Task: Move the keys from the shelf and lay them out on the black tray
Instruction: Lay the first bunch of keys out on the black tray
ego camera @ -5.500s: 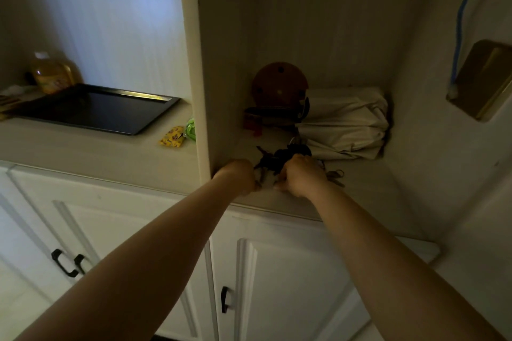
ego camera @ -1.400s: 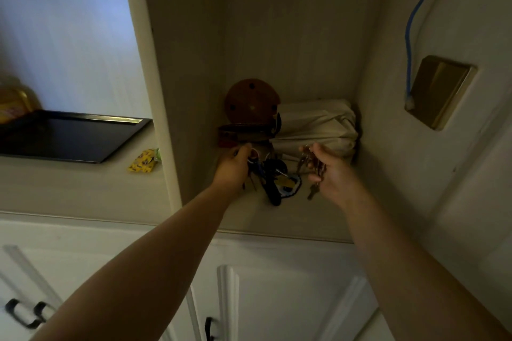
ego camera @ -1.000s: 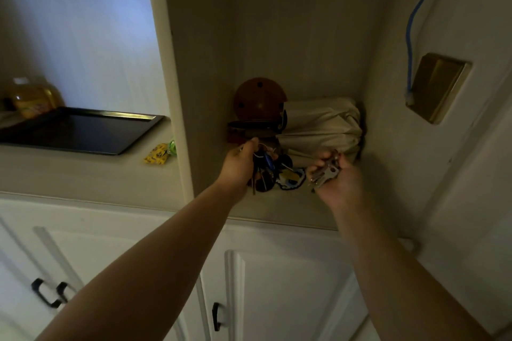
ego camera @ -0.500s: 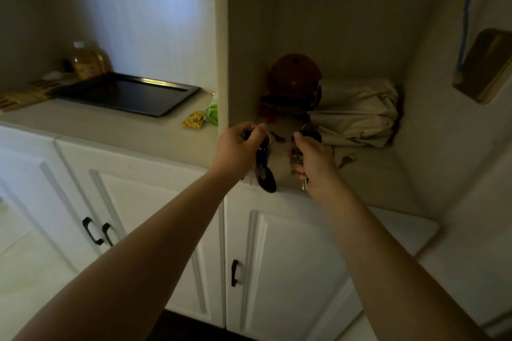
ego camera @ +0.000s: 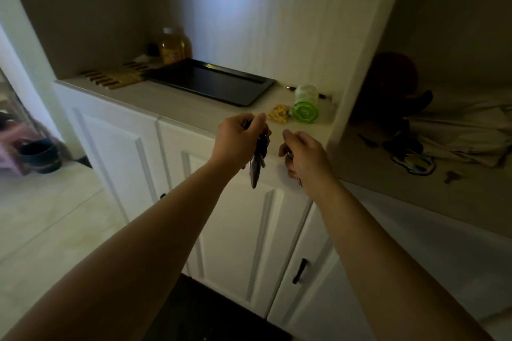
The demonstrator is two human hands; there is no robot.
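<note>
My left hand pinches a dark bunch of keys that hangs down in front of the counter edge. My right hand is closed on a second small bunch of keys, mostly hidden in the fist. The black tray lies on the counter beyond and to the left of both hands, with nothing on it. On the shelf to the right lie a blue-edged key tag, a dark key and a small brown key.
A green roll and a yellow packet lie on the counter between the tray and the shelf's upright panel. A jar and a slatted wooden mat sit at the back left. A folded cloth bag fills the shelf.
Both hands have pulled the key bunches out of the shelf and moved left, to in front of the counter. My view has turned left toward the tray.
</note>
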